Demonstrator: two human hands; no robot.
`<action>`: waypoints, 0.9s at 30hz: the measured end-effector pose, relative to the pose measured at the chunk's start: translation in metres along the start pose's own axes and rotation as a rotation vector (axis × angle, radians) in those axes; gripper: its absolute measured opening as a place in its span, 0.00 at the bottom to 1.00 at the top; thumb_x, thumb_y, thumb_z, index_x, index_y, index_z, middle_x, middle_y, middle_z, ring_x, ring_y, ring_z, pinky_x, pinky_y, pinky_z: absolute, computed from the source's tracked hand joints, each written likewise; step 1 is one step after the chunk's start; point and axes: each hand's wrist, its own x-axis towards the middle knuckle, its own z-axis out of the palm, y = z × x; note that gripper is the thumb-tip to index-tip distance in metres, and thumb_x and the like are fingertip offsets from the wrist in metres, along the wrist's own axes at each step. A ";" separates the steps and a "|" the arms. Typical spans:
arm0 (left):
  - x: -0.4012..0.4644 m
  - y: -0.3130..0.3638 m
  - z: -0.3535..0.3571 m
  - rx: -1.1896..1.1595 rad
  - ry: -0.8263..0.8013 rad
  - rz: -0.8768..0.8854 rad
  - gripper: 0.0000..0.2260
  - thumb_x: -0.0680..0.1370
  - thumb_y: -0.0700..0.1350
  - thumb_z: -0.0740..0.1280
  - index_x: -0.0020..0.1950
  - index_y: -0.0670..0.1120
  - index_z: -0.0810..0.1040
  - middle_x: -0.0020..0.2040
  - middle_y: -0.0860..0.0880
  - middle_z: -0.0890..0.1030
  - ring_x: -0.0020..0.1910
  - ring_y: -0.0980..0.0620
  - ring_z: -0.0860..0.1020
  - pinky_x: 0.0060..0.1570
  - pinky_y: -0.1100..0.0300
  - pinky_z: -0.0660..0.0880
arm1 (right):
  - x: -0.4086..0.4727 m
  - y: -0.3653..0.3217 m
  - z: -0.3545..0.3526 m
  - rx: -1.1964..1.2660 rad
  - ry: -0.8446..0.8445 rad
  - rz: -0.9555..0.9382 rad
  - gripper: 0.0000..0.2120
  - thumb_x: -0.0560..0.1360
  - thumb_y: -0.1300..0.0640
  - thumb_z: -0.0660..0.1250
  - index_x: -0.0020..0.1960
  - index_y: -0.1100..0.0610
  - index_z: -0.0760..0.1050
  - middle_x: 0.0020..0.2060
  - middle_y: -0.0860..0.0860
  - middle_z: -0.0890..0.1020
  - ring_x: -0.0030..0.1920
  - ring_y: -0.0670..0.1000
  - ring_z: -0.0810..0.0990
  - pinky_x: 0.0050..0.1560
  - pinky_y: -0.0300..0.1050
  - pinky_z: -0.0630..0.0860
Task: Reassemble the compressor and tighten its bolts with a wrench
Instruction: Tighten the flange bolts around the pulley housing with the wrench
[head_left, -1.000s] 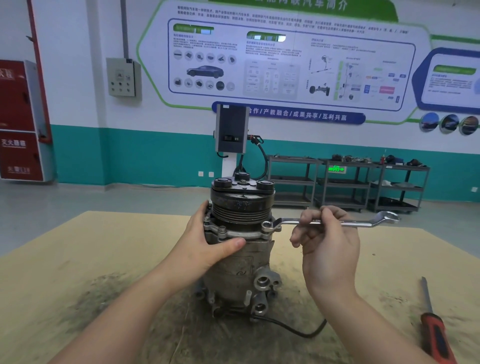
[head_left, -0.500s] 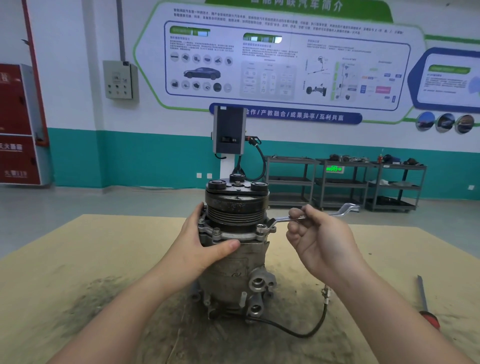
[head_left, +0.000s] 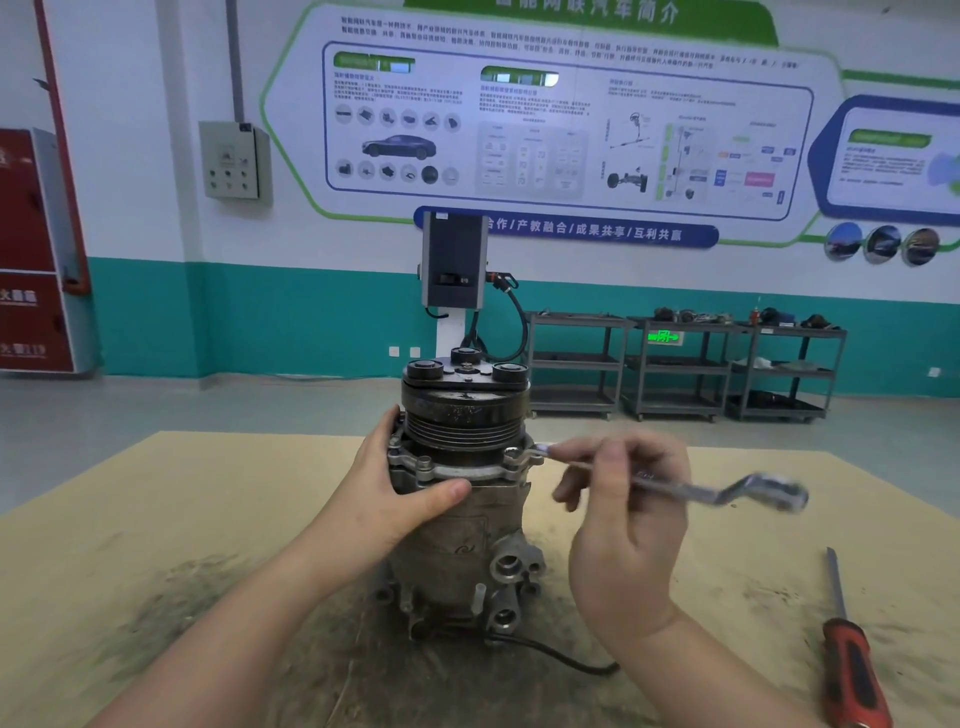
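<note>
At the centre of the table stands the upright compressor, the left hand gripping its left side, while the right hand pinches a wrench lying rightward from a flange bolt.

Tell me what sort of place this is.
Probably an automotive training workshop: a large wall poster with car and component diagrams, grey metal parts trolleys along the wall, and a grey wall-mounted charging unit with cable.

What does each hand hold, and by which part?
The right hand grips the wrench at mid-shaft. The left hand grips the compressor around its upper body.
</note>
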 end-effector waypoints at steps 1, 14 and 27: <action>0.000 0.000 0.000 0.000 0.001 0.003 0.50 0.59 0.63 0.76 0.77 0.54 0.59 0.71 0.56 0.72 0.68 0.60 0.72 0.72 0.55 0.67 | -0.002 -0.001 -0.001 -0.047 -0.115 -0.086 0.06 0.82 0.51 0.58 0.49 0.44 0.72 0.40 0.47 0.79 0.33 0.49 0.77 0.36 0.38 0.74; 0.004 -0.008 0.002 -0.074 0.014 0.057 0.44 0.57 0.64 0.79 0.69 0.59 0.66 0.65 0.54 0.78 0.65 0.55 0.76 0.69 0.49 0.70 | 0.005 -0.033 0.021 0.030 -0.308 0.277 0.04 0.80 0.43 0.56 0.48 0.41 0.67 0.38 0.51 0.81 0.32 0.48 0.80 0.31 0.39 0.75; 0.006 -0.006 -0.004 0.045 -0.025 -0.005 0.54 0.58 0.67 0.76 0.79 0.54 0.56 0.73 0.55 0.69 0.71 0.56 0.69 0.73 0.50 0.65 | 0.056 -0.002 -0.016 0.482 0.204 1.051 0.05 0.83 0.62 0.54 0.48 0.59 0.66 0.27 0.55 0.77 0.22 0.49 0.70 0.21 0.37 0.68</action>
